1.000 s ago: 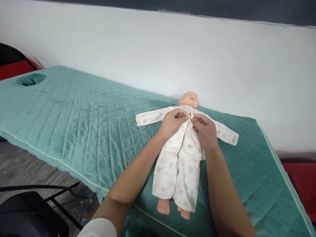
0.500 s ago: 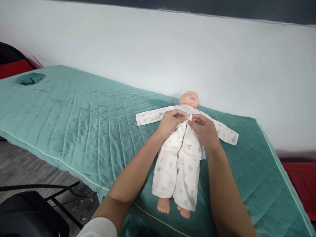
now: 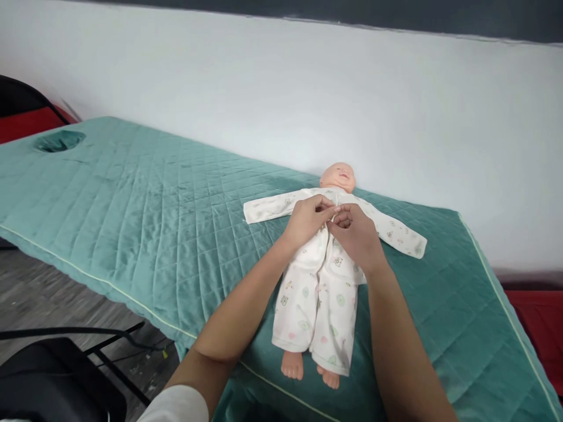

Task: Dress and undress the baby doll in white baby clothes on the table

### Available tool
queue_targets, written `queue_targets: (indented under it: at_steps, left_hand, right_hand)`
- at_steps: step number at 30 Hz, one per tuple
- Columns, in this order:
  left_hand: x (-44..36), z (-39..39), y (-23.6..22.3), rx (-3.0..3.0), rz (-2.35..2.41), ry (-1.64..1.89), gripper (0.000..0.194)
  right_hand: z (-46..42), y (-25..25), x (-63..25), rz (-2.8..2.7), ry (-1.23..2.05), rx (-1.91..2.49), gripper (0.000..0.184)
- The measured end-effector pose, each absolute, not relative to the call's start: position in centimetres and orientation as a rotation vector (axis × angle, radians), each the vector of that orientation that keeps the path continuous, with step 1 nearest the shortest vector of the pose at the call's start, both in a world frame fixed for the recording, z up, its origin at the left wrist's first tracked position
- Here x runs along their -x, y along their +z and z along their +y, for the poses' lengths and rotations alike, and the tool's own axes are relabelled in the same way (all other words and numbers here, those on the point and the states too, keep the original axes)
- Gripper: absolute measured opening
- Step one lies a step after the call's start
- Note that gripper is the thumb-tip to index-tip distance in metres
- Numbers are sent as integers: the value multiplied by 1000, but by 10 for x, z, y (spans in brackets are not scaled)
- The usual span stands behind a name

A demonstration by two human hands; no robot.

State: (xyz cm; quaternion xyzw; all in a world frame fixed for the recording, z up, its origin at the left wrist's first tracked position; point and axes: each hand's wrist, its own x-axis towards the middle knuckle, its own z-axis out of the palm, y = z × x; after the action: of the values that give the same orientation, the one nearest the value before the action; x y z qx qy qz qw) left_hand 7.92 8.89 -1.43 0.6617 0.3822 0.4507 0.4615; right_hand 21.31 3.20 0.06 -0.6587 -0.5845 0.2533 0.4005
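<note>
A baby doll [image 3: 338,176] lies on its back, its head toward the wall and its bare feet toward me. It wears a white patterned shirt [image 3: 342,262], sleeves spread wide, and matching trousers [image 3: 295,308]. At the chest, my left hand [image 3: 308,219] pinches the shirt's front edge. My right hand [image 3: 357,235] is closed on the same front opening, its curled fingers meeting the left fingertips. Whatever small fastening lies between the fingertips is hidden. Below the hands, the shirt's two front edges run down side by side.
Beneath the doll, a green quilted cover [image 3: 176,234] drapes a long bed with a face hole [image 3: 60,140] at its far left. A white wall [image 3: 281,94] borders the back. A black chair [image 3: 57,381] stands at lower left, and something red [image 3: 534,322] sits at right.
My right hand has shifted slightly left and its fingers have curled in. The fingertips of both hands now meet, covering the bit of shirt edge that showed between them. The doll lies as before.
</note>
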Motion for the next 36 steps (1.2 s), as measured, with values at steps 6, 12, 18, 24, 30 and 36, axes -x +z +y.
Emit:
queue_targets:
  at_steps: [6, 12, 18, 24, 30, 36]
  left_hand:
    - [-84, 81, -12, -1630, 1033, 1126, 10]
    - [-86, 83, -18, -1413, 970, 1143, 24]
    - [-87, 82, -18, -1333, 957, 1156, 30]
    - [-81, 84, -13, -1169, 800, 1100, 33]
    - [-72, 90, -14, -1370, 792, 1013, 24]
    - [-69, 91, -12, -1727, 877, 975, 19]
  right_hand:
    - [32, -1, -207, -1556, 520, 1776, 25]
    - [32, -2, -208, -1557, 527, 1749, 29]
    - [31, -5, -206, -1562, 538, 1703, 30]
    - [31, -5, -207, -1523, 571, 1694, 42]
    - [29, -1, -208, -1542, 598, 1712, 48]
    - [25, 1, -205, -1607, 521, 1792, 44]
